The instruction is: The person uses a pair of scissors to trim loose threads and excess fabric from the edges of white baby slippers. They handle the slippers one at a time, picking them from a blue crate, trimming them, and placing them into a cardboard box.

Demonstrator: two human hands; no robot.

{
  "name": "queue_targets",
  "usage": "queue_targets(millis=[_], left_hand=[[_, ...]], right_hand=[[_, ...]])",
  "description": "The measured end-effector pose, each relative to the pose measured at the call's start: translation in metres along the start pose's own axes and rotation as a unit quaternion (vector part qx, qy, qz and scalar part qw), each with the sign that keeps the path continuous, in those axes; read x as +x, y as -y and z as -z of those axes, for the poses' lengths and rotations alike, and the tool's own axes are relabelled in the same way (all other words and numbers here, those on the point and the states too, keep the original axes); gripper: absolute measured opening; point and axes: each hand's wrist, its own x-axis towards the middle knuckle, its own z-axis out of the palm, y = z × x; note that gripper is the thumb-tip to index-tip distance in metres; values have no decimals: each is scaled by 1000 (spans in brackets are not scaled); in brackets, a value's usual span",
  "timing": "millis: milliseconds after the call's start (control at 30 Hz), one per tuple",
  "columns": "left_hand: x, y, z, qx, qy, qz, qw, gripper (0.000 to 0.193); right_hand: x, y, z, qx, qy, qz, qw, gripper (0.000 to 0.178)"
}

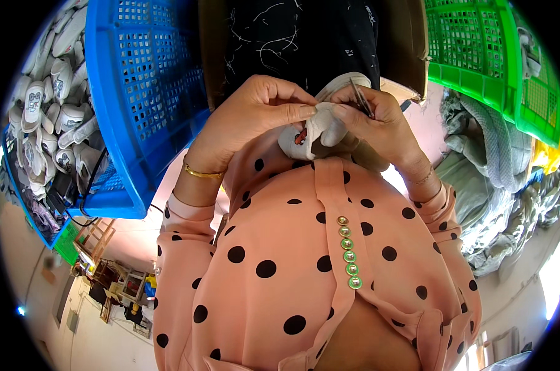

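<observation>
Just in front of my body I hold a small white cloth shoe (330,131) with a red print on it. My left hand (252,120) pinches its edge between thumb and forefinger. From the other side my right hand (385,127) grips the shoe with its thumb and fingers. The same right hand keeps a slim dark metal tool (361,99), which looks like thread snips, between its fingers, pointing up and away from the cloth. Another pale piece (348,80), perhaps a second shoe, shows behind my fingers. Loose white threads lie on the black cloth (280,37) over my lap.
A blue plastic crate (153,80) stands close on my left, beside a heap of white shoes (51,117). On the right is a green crate (478,68), with piled grey fabric (490,167) under it. Brown cardboard (410,49) edges my lap.
</observation>
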Motion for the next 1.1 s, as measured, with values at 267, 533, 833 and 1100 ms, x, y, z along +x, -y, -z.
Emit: queue_targets(millis=[267,533,833,1100], left_hand=[[-4,-6,2,-57,-4,68,996,18],[-1,4,-5,-52,-52,64,995,21],[-3,2,-8,-71,-63,74,993,21],[-4,5,-8,-86,-61,67,992,21]], right_hand=[[-7,-11,-14,-13,-57,30,998,22],[-14,-9,14,-467,-131,169,858,48],[-13,-12,1,-527,-178,215,803,45],[-14,-1,-3,-570,-185,223,769,44]])
